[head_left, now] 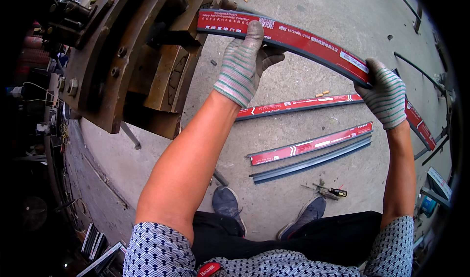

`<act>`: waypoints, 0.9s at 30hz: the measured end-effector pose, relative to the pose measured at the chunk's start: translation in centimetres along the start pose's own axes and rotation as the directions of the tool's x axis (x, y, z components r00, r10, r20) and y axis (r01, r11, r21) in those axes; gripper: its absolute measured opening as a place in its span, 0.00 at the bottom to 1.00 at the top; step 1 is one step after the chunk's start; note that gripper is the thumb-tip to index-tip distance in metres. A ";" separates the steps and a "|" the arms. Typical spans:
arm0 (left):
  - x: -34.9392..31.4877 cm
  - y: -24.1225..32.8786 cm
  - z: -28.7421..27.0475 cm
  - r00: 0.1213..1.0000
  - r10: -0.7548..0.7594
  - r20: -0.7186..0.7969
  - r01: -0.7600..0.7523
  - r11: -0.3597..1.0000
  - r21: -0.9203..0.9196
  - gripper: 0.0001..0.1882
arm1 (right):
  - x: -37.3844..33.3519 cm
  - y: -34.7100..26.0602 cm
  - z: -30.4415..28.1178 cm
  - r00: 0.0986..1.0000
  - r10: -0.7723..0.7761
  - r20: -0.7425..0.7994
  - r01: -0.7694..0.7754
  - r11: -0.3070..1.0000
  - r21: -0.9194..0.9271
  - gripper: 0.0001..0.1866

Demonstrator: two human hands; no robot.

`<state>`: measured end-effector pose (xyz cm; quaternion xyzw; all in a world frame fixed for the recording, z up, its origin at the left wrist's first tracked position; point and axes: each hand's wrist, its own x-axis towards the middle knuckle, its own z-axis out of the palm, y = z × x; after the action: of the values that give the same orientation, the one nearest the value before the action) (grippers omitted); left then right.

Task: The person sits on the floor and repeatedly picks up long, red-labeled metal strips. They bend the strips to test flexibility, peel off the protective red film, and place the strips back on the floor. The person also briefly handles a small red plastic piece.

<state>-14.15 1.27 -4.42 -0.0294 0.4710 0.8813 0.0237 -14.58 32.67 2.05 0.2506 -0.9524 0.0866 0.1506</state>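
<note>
Both my hands, in striped knit gloves, hold a long metal profile (298, 39) covered in red printed film with dark edges. My left hand (240, 69) grips it near its left end, thumb on the red face and fingers curled underneath. At the right end, my right hand (384, 96) is closed around the profile. Its left end meets the jaws of a heavy rusty steel machine (166, 76) with large bolts; whether it sits inside a slot, I cannot tell. The profile is held up above the floor.
On the concrete floor lie a red-filmed profile (298, 105), a shorter red one (313, 142) and a bare grey one (313, 159). A screwdriver (338, 192) lies near my shoes (227, 206). Another red strip (419, 125) is at the right. Dark rods (418, 71) lie farther right.
</note>
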 end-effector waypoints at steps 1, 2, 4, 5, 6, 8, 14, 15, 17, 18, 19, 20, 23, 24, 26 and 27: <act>0.1 0.0 -0.1 1.000 -0.001 0.005 0.001 1.000 -0.003 0.26 | 0.1 0.1 -0.2 1.000 -0.018 -0.010 0.018 1.000 -0.011 0.24; 0.0 0.0 -0.1 1.000 -0.002 0.010 0.002 1.000 -0.006 0.27 | 0.2 0.2 -0.5 0.999 -0.036 -0.019 0.036 0.999 -0.022 0.24; 0.0 0.0 -0.2 1.000 -0.006 0.017 0.006 1.000 -0.008 0.27 | 0.2 0.3 -0.6 0.998 -0.050 -0.030 0.050 0.998 -0.027 0.24; -0.1 0.0 -0.2 1.000 -0.009 0.018 0.009 1.000 -0.007 0.27 | 0.2 0.2 -0.7 0.998 -0.047 -0.030 0.046 0.999 -0.021 0.24; -0.1 0.0 -0.2 1.000 -0.011 0.019 0.011 1.000 -0.007 0.27 | 0.1 0.1 -0.8 0.999 -0.043 -0.031 0.043 0.999 -0.014 0.24; -0.3 0.1 -0.3 0.999 -0.007 0.034 0.006 1.000 0.004 0.27 | -0.2 -0.3 -0.8 1.000 -0.001 -0.005 0.001 1.000 0.018 0.24; -0.3 0.3 -0.4 0.999 -0.004 0.043 0.004 1.000 0.015 0.28 | -0.3 -1.0 -1.4 0.998 0.051 0.036 -0.053 0.997 0.061 0.24; -0.3 0.3 -0.4 0.999 -0.003 0.044 0.002 1.000 0.015 0.28 | -0.2 -1.1 -1.6 0.998 0.053 0.042 -0.055 0.997 0.057 0.24; -0.4 0.4 -0.4 0.999 -0.007 0.038 0.007 1.000 -0.006 0.27 | -0.1 -1.4 -2.0 1.000 0.004 -0.006 -0.004 1.000 0.012 0.23; -0.4 0.5 -0.4 0.999 -0.008 0.034 0.009 1.000 -0.015 0.27 | 0.0 -1.5 -2.1 0.999 -0.022 -0.029 0.021 1.000 -0.010 0.23; -0.4 0.5 -0.3 0.999 -0.008 0.039 0.009 1.000 -0.025 0.27 | 0.0 -1.4 -2.2 0.999 -0.021 -0.038 0.021 1.000 -0.008 0.22; -0.3 0.6 -0.2 0.999 -0.007 0.043 0.009 0.999 -0.035 0.27 | 0.1 -1.3 -2.2 0.999 -0.021 -0.047 0.021 1.000 -0.005 0.22; -0.2 0.5 0.2 1.000 0.005 0.013 -0.005 1.000 -0.020 0.28 | 0.7 -0.6 -2.2 1.000 0.011 0.000 -0.011 1.000 0.005 0.22; -0.1 0.5 0.4 1.000 0.012 -0.004 -0.012 1.000 -0.007 0.28 | 0.9 -0.4 -2.2 0.999 0.027 0.029 -0.028 1.000 0.008 0.22; -0.3 0.5 0.8 1.000 -0.004 -0.030 0.004 1.000 0.005 0.28 | 1.2 -0.6 -2.3 0.995 0.074 0.070 -0.079 0.995 0.063 0.22; -0.3 0.7 0.8 0.999 -0.012 -0.042 0.013 1.000 0.010 0.28 | 1.2 -0.5 -2.3 0.994 0.076 0.076 -0.082 0.994 0.078 0.22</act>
<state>-13.92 1.60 -3.39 -0.0507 0.4759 0.8778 0.0194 -14.77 32.26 4.60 0.2214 -0.9622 0.1220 0.1018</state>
